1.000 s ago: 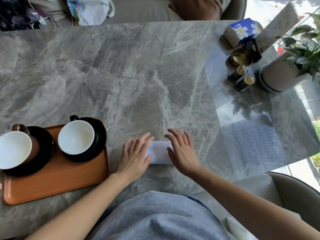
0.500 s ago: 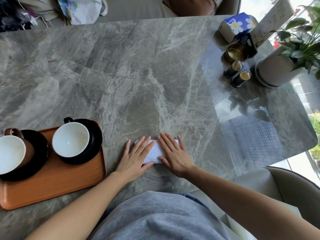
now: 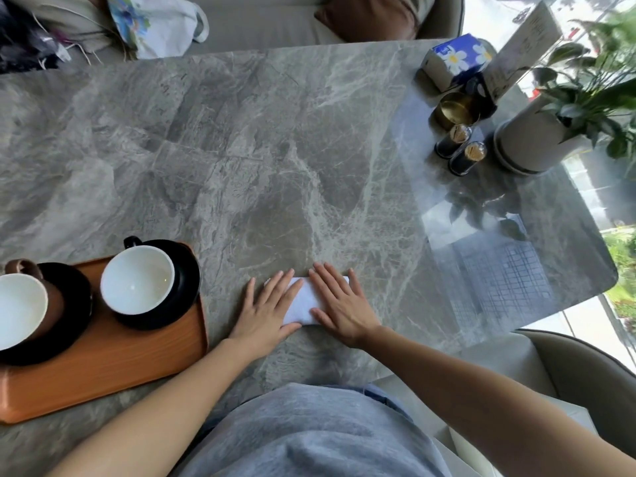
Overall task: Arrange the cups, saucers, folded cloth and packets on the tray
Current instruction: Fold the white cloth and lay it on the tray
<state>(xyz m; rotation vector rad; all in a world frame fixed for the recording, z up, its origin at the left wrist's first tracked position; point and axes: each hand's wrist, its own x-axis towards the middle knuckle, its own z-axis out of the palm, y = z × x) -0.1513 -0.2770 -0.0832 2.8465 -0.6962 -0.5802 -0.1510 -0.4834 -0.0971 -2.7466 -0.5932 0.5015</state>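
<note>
- Far left, cut by the frame edge: brown cup (image 3: 20, 306) with a white inside, upright on a black saucer (image 3: 77, 304), handle pointing away from the person.
- Beneath it: orange tray (image 3: 103, 373), lying on the grey marble table (image 3: 275, 166) close to the near edge.
- On the tray's right half: black cup (image 3: 137, 280), white inside, upright on a second black saucer (image 3: 186, 280), just beside the first pair; the saucer's rim reaching out to the tray's right edge.
- Right of the tray, apart from it: left hand (image 3: 266, 311), palm down, fingers straight and slightly spread, pressing flat on the left end of the folded cloth (image 3: 303, 301).
- Between and under both hands: that white cloth, folded into a narrow strip, flat on the table and off the tray.
- On the cloth's right end: right hand (image 3: 342, 308), likewise palm down with fingers straight and fanned, thumb beside the cloth's near edge; nothing gripped or pinched by either hand.
- Far right corner of the table, well apart from the hands: blue flowered tissue box (image 3: 454, 60), brass cup (image 3: 456, 110), two dark shakers (image 3: 454, 141), and a pale plant pot (image 3: 530, 139) with green leaves.
</note>
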